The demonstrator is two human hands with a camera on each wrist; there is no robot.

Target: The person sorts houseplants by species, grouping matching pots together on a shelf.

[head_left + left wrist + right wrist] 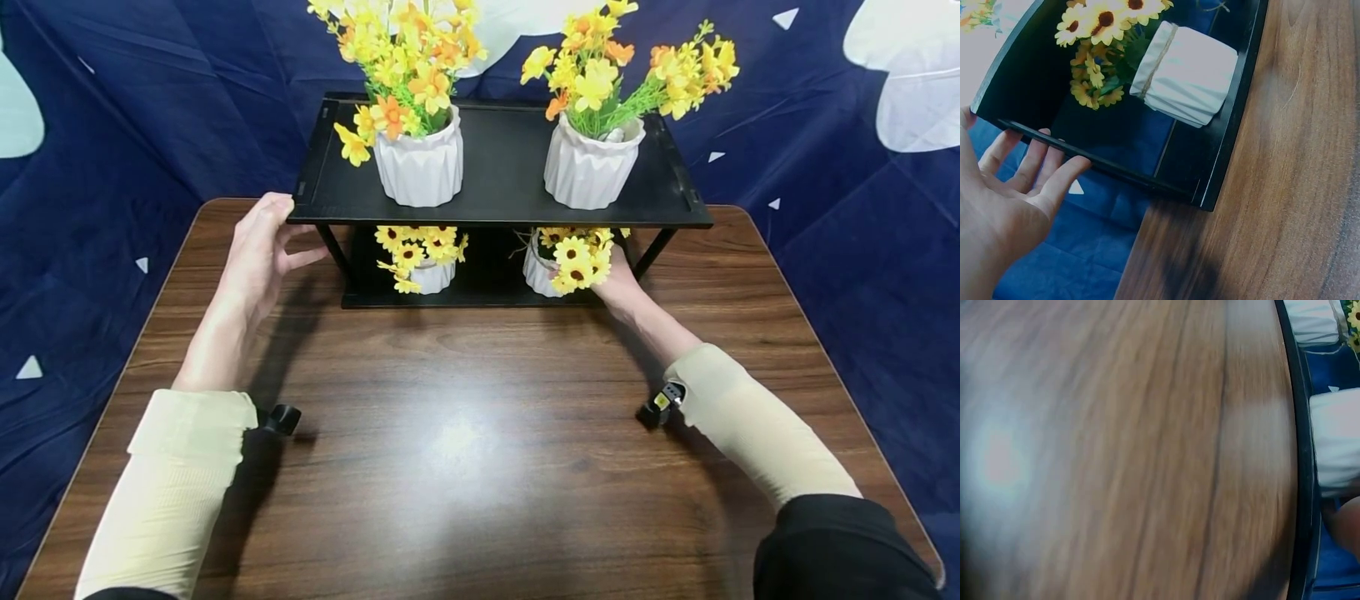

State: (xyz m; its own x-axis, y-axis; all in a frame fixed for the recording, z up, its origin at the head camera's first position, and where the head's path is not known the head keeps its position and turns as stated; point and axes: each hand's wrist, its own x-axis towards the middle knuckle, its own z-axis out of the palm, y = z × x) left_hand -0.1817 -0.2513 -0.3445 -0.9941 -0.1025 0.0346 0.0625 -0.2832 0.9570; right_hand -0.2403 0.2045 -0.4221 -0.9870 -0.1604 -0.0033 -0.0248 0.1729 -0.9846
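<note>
A black two-tier shelf [498,171] stands at the back of the table. My left hand [255,254] grips its upper left front corner; in the left wrist view, the fingers of that hand [1019,194] reach the thin side post [1104,159]. On the lower tier, my right hand [618,279] holds the right white pot [537,271] of yellow sunflowers [573,267]; the blooms hide most of its fingers. Only a blurred bit of that hand [1349,528] shows by the pot [1338,437] in the right wrist view. A matching pot [432,277] sits at the lower left.
On the upper tier stand two larger white pots, the left one [422,171] and the right one [592,171], both with yellow and orange flowers. A dark blue cloth [135,100] with white shapes hangs behind. The brown wooden table [450,375] extends in front.
</note>
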